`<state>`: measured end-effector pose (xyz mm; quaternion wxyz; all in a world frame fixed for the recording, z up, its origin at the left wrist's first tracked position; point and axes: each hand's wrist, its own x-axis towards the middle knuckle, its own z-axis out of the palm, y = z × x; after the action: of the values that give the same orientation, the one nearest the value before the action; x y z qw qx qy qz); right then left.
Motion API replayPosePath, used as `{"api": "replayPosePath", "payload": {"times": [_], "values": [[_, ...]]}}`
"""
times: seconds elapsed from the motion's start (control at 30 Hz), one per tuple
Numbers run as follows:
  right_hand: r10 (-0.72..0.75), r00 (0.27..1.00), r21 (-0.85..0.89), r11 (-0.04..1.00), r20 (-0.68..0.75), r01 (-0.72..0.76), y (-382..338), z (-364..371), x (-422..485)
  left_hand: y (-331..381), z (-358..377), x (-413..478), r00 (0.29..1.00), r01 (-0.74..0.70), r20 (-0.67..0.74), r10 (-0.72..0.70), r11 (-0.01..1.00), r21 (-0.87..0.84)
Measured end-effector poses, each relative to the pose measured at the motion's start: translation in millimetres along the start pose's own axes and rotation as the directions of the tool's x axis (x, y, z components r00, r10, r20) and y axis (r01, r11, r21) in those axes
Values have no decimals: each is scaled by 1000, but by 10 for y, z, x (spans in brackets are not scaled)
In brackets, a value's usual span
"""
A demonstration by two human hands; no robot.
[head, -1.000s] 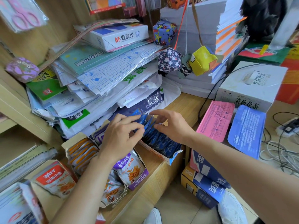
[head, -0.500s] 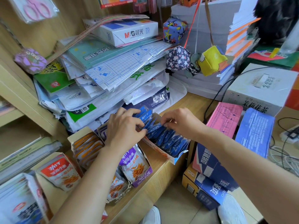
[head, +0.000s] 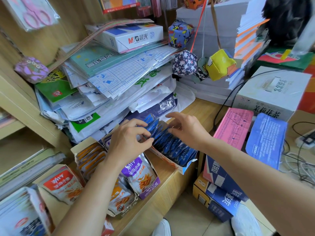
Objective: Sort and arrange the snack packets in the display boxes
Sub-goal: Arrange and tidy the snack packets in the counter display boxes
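left grip (head: 127, 140) pinches blue packets (head: 173, 148) | right grip (head: 187, 130) touches them (boxed)

paper ream box (head: 129, 37), pink scissors (head: 36, 16), cables (head: 305, 160)

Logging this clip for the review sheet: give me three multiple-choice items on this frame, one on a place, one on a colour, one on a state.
1. Where does the display box of blue packets stand?
A. On a chair
B. On the wooden counter, right of the purple packets' box
C. Inside a drawer

2. What colour are the packets that the left hand and right hand handle?
A. Blue
B. Orange
C. Red

3. What is the left hand doing?
A. Hanging idle
B. Lying flat on the counter
C. Pinching a blue packet

Answers: B, the box sits on the counter beside the purple one; A, the row between the hands is blue; C, thumb and fingertips close on a packet's top.
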<state>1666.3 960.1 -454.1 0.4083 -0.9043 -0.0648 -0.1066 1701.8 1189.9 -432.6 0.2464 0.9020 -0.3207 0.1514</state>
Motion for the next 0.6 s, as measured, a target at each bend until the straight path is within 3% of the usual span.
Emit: {"api": "replayPosePath", "payload": {"times": [0.23,0.6], "values": [[31,999,3,1000,19,-31,-38,5,7,5,-95,-49,994,76,89,-56,969,-235],[34,994,38,999,100,-38,-17,-58,3,57,-48,3,993,121,42,-114,966,-229]]}}
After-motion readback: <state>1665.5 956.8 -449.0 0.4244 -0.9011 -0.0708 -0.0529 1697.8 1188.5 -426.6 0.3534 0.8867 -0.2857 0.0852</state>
